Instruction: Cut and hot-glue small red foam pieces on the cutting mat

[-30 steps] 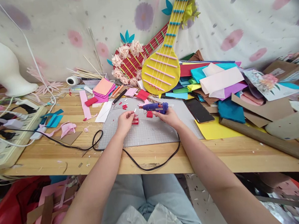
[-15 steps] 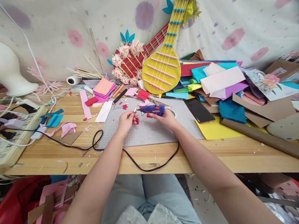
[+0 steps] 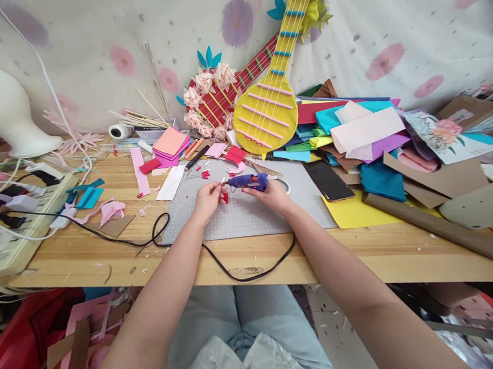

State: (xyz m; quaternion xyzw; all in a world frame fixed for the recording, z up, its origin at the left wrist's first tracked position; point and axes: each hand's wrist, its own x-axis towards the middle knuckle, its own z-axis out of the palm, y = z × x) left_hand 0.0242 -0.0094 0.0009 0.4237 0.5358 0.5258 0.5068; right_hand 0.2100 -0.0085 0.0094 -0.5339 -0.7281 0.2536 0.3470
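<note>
My right hand (image 3: pixel 272 194) is wrapped round a blue hot glue gun (image 3: pixel 248 181), its nozzle pointing left. My left hand (image 3: pixel 208 200) pinches a small white stick-like piece (image 3: pixel 223 180) upright at the nozzle tip; whether they touch I cannot tell. A small red piece (image 3: pixel 225 197) shows just under the left fingers, partly hidden by them. Both hands are over the grey cutting mat (image 3: pixel 248 223). Several tiny red-tipped pieces (image 3: pixel 205 174) lie on the mat beyond my left hand.
A black cord (image 3: pixel 251 279) loops along the table's front edge. At the back lean a yellow paper lute (image 3: pixel 267 114) and a red one with pink flowers (image 3: pixel 217 100). A phone (image 3: pixel 329 180) and piled coloured sheets lie right; a power strip (image 3: pixel 29 223) stands left.
The glue gun and my right hand have shifted slightly left, bringing the nozzle closer to the white piece. My left hand has barely moved and keeps its pinch.
</note>
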